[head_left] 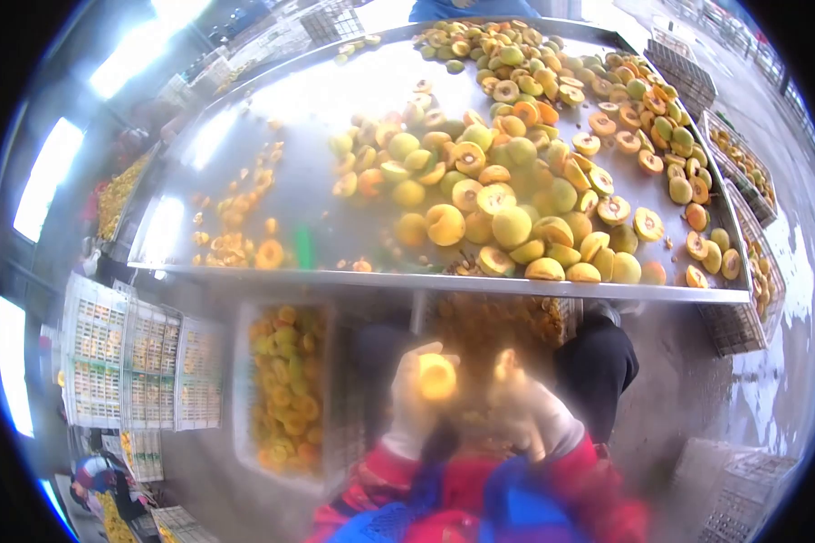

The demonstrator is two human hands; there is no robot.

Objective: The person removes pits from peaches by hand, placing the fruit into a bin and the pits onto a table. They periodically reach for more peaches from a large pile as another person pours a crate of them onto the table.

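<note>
Cupped in my left hand (406, 398) is a yellow fruit half (437, 377), its round face turned up. Level with it, a short gap to the right, is my right hand (536, 412), blurred, with its fingers apart and no object discernible between them. Both hands wear pale gloves and hang below the near edge of a metal table (326, 275). Whole and halved yellow-orange fruits (512, 226) are heaped on the table's middle and right. Small orange pieces (235, 217) lie on its left side, near a blurred green object (304, 246).
A crate of fruit (243, 389) stands at lower left of my hands, and another container (566, 317) sits under the table edge. White crates (95, 353) are stacked at far left. More crates (759, 282) line the table's right side. A person (471, 9) is across the table.
</note>
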